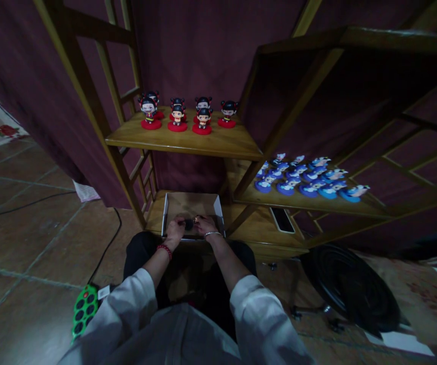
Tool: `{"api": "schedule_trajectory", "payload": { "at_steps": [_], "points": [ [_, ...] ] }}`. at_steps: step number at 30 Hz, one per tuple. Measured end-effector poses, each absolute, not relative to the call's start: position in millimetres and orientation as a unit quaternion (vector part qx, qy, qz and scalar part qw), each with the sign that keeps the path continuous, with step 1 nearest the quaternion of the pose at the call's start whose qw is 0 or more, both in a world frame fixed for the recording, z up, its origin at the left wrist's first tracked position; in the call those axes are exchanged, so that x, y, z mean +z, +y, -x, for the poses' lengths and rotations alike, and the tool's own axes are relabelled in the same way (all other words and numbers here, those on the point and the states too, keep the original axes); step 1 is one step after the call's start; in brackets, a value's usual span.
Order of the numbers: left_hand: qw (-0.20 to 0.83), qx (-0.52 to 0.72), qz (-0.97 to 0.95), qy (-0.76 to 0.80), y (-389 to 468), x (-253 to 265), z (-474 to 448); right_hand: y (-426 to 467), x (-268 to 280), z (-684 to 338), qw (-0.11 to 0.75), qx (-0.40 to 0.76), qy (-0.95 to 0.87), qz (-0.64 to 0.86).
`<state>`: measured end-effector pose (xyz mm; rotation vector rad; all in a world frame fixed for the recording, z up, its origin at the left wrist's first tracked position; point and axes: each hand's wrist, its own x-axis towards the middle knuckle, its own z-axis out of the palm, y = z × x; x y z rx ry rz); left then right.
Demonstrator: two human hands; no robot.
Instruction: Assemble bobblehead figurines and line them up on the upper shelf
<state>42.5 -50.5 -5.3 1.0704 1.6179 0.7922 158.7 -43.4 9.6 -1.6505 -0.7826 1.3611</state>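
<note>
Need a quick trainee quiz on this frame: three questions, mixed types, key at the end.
1. True or false: the red beaded bracelet is on the wrist of the left hand.
2. Where is the right hand? A) on the green power strip; B) on the phone; C) over the shallow box.
3. Fill in: the black-haired figurines on the upper-left shelf have ____ bases.

Key: 1 true; 2 C; 3 red.

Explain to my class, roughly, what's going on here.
A person's left hand and right hand are close together over a shallow open box on the low shelf, with a small dark item between them, too dim to identify. Red-based figurines stand on the upper shelf; blue-based figurines stand further right, with what looks like a phone lying below them.
</note>
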Motion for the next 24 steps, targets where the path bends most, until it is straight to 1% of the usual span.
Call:
{"api": "schedule_trajectory", "payload": {
  "at_steps": [7,14,24],
  "points": [
    [0.585,0.400,-0.376,0.597,-63,17,-49,-47,32,-163,0.450,0.560,-0.250,0.649],
    [0.618,0.474,-0.335,0.530,-72,45,-48,-54,48,-164,0.501,0.555,-0.251,0.615],
    [0.680,0.508,-0.273,0.453,-79,69,-42,-75,70,-159,0.569,0.540,-0.280,0.553]
  ]
}}
